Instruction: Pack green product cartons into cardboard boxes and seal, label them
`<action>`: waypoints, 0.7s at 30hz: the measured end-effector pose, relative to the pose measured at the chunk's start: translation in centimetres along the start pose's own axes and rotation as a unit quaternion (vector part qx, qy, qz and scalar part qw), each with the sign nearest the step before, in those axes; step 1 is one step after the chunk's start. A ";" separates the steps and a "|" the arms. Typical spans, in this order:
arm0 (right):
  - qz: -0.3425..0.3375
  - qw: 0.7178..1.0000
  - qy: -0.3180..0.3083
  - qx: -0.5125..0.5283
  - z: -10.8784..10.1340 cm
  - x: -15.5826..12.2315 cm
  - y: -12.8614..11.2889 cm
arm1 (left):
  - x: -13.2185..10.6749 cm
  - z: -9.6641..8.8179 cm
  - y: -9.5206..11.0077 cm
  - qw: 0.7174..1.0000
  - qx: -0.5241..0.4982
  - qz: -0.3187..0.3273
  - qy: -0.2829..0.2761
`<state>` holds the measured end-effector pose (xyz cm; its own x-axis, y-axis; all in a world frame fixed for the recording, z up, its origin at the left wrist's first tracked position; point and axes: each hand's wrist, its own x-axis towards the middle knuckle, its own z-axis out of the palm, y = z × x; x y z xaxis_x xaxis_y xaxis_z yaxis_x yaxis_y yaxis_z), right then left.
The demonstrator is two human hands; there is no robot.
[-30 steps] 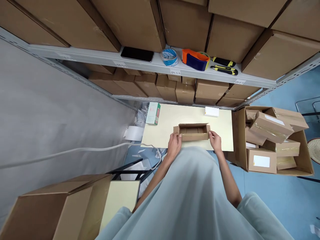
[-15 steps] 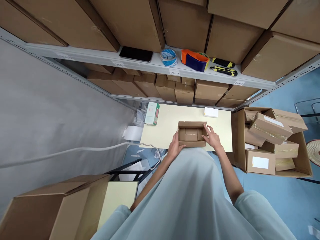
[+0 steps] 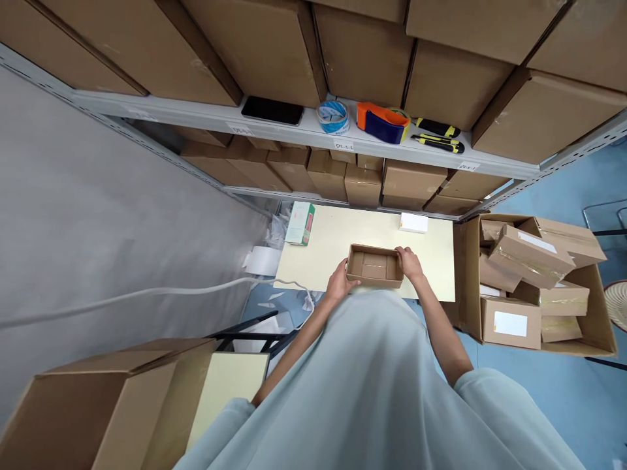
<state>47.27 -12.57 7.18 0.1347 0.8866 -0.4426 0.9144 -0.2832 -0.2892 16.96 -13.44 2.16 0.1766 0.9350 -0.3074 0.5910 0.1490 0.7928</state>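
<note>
A small open cardboard box (image 3: 375,266) lies on the pale yellow tabletop (image 3: 333,238), near its front edge. My left hand (image 3: 337,283) grips the box's left end with curled fingers. My right hand (image 3: 409,264) is closed on its right end, fingers over the rim. The box's inside shows a strip of tape and holds nothing that I can see.
A green and white carton (image 3: 300,222) and a small white box (image 3: 414,223) lie at the table's back. The shelf above holds a black phone (image 3: 272,110), a tape roll (image 3: 332,116), an orange tape dispenser (image 3: 383,121) and utility knives (image 3: 437,136). A big carton of taped parcels (image 3: 533,281) stands right.
The box has turned so its opening faces up and its flaps are folded in. Both hands have shifted along its ends with it; the right hand moved from inside the rim onto the end.
</note>
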 end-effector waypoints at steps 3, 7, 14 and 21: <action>-0.003 1.000 0.006 0.009 0.2 -0.5 0.3 | -0.2 -0.1 0.3 1.000 0.012 -0.011 -0.024; -0.028 0.998 0.032 0.053 0.8 -1.0 1.1 | -1.1 -0.3 0.8 0.999 0.021 -0.015 -0.045; -0.094 0.975 0.139 0.149 0.4 -2.4 0.8 | -3.0 -2.3 1.7 0.999 0.031 -0.001 -0.014; -0.182 0.956 0.149 0.177 -1.7 -4.2 -4.8 | -6.5 -7.0 0.1 0.994 -0.079 0.035 0.070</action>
<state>42.98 -14.31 11.89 -0.0177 0.9998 -0.0117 0.7420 0.0053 -0.6704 10.37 -17.25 7.88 0.0960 0.9789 -0.1805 0.4486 0.1193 0.8857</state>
